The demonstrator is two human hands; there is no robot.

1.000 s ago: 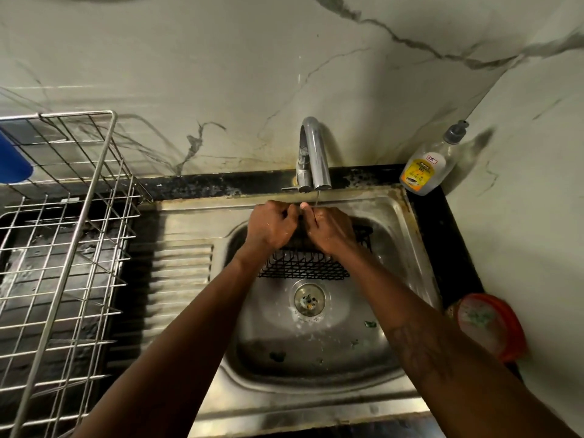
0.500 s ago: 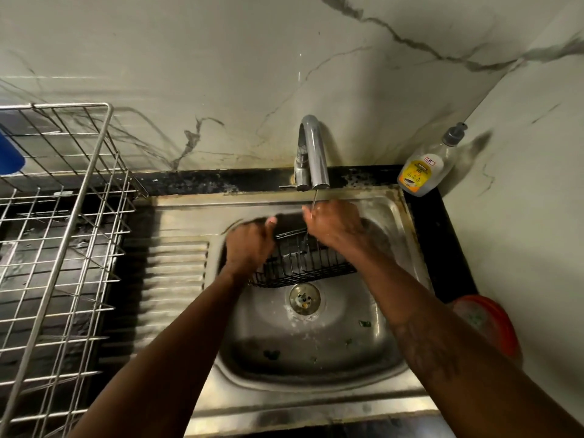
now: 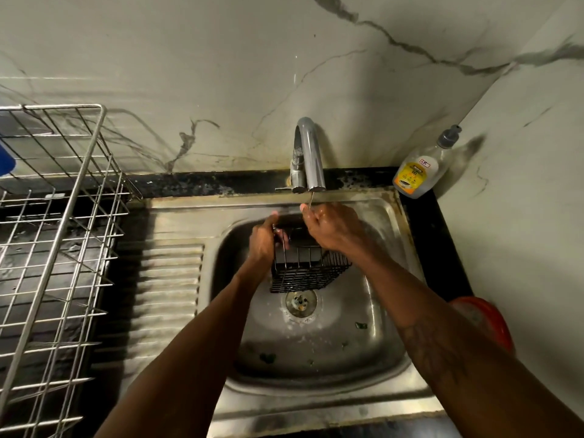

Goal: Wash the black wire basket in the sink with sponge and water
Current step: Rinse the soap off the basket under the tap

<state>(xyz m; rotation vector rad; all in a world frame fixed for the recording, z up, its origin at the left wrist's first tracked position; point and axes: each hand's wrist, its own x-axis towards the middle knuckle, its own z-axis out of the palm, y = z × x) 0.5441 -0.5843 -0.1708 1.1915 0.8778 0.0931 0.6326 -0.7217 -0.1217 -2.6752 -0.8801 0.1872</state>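
The black wire basket (image 3: 308, 271) hangs tilted in the steel sink (image 3: 316, 358), above the drain (image 3: 301, 303). My left hand (image 3: 264, 240) grips its left end, fingers curled round the rim. My right hand (image 3: 331, 227) is wet and holds the basket's far right rim, right under the tap (image 3: 308, 153). A thin stream of water falls from the spout onto my right fingers. No sponge shows in view.
A steel wire dish rack (image 3: 57, 248) stands on the left, beside the ribbed drainboard (image 3: 170, 295). A dish-soap bottle (image 3: 422, 170) leans in the back right corner. A red round thing (image 3: 483, 320) lies right of the sink. Green scraps dot the basin floor.
My left hand slid along the basket to its left end. The basket tipped up and turned, its side now facing me. My right hand stayed under the tap.
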